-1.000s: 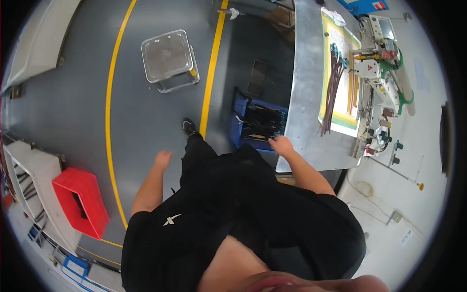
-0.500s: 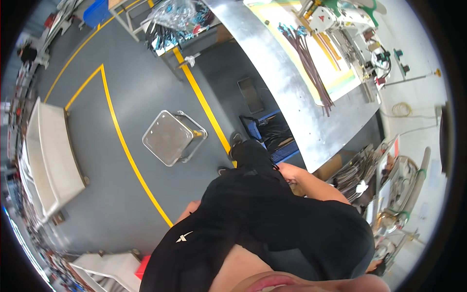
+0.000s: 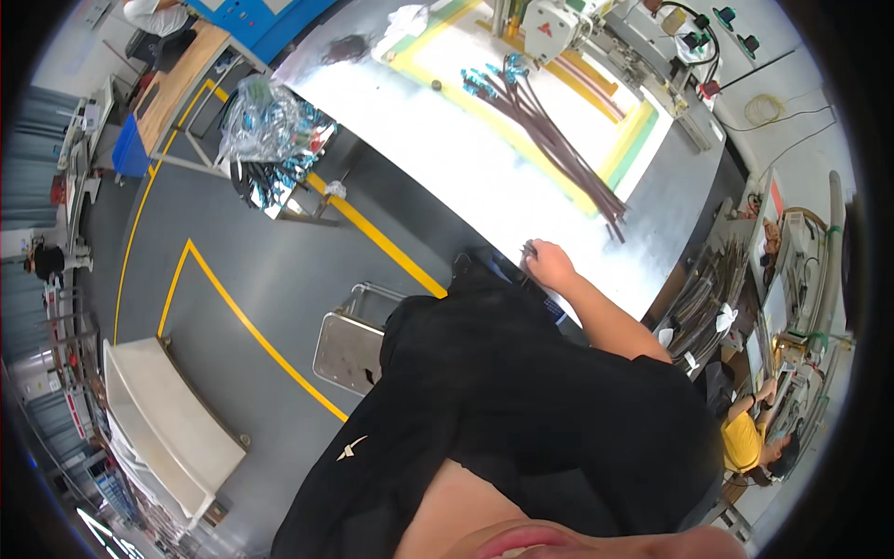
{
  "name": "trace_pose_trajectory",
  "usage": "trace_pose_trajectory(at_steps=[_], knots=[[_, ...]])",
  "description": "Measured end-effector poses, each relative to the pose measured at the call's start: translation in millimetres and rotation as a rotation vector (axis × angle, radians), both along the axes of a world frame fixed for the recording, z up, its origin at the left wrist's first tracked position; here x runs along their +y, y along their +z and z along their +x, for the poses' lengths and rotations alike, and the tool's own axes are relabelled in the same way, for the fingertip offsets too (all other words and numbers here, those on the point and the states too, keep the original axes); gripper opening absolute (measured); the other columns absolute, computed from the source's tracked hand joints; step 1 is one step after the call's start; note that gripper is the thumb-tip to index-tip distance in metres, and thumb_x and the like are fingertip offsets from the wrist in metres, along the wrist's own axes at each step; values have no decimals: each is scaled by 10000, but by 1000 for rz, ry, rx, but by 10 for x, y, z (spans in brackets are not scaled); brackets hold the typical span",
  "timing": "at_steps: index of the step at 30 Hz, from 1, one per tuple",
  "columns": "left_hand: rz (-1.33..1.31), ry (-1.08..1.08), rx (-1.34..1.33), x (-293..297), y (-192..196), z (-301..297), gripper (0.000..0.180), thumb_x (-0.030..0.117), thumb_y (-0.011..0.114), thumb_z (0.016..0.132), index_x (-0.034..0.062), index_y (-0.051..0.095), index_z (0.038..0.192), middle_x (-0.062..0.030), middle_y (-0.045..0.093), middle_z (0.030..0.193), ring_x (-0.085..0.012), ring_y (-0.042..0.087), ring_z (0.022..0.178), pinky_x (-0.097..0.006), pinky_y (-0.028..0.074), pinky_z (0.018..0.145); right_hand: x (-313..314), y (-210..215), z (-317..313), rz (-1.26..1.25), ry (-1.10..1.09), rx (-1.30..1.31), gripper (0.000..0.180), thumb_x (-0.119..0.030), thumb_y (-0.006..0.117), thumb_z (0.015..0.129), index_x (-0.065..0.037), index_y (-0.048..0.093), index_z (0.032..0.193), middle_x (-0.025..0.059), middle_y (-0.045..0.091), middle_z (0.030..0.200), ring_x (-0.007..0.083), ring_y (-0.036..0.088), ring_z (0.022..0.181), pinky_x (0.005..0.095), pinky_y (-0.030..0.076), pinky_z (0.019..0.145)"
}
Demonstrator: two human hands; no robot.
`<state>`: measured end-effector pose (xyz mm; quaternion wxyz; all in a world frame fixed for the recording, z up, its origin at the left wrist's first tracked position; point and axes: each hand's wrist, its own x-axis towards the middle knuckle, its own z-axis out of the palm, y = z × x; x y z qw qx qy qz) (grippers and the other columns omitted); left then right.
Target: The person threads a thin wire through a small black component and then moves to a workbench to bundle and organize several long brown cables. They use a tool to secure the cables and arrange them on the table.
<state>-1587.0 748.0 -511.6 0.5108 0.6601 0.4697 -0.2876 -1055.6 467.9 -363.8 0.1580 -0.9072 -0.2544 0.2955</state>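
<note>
The right hand [image 3: 549, 265] is clenched on something thin and dark at the near edge of the metal workbench [image 3: 484, 186], near its bundle of cables [image 3: 559, 154]; the left hand is hidden

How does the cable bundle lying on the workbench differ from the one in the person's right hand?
The cable bundle on the workbench lies fully in view, long and fanned out across the bright yellow-edged mat; the bundle in the right hand shows only a short dark stub at the bench edge. The bench bundle has blue-green ends; the held bundle's ends are hidden. The bench bundle rests untouched, while the held one is gripped. Both look dark.
</note>
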Motion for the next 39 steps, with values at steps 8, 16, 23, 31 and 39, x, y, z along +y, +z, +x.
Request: trace_pose_trajectory(at_steps=[8, 16, 23, 31, 39], knots=[[28, -227, 0, 1464, 150, 1473, 242, 235, 607, 956, 56, 697, 1091, -224, 716, 940, -445, 688, 938, -488, 539, 848, 161, 178, 51, 214, -255, -506, 293, -198, 659, 912, -5, 642, 1131, 227, 681, 1021, 412, 652, 963, 517, 514, 855], [-22, -900, -2, 3191, -71, 3649, 238, 231, 611, 954, 57, 694, 1093, -222, 716, 946, -444, 688, 936, -487, 540, 846, -369, -1094, -2017, -3, -1279, 797, 363, -378, 598, 975, -64, 736, 1092, 172, 753, 999, 343, 725, 912, 491, 589, 729], [8, -1433, 138, 4146, 288, 5739, 235, 228, 614, 952, 59, 692, 1096, -219, 715, 952, -442, 688, 935, -485, 540, 845, 1565, -2232, -4067, -277, -1412, 1081, 512, -406, 601, 974, 4, 669, 1274, 230, 734, 1116, 372, 721, 1050, 475, 584, 877], [-1, -1655, 424, 4240, 874, 6131, 232, 224, 618, 950, 60, 689, 1098, -217, 715, 958, -441, 688, 933, -484, 541, 843, 2996, -3066, -4119, -154, -1517, 1417, 869, -637, 521, 962, -112, 269, 1606, 162, 430, 1589, 341, 433, 1463, 499, 360, 1191], [-129, -1709, 529, 3784, 1096, 6186, 229, 220, 622, 948, 62, 686, 1101, -214, 714, 964, -439, 688, 932, -482, 542, 841, 2466, -3355, -3932, -412, -1611, 947, 610, -492, 708, 849, -32, 592, 1232, 185, 610, 1318, 344, 566, 1263, 512, 442, 1068]])
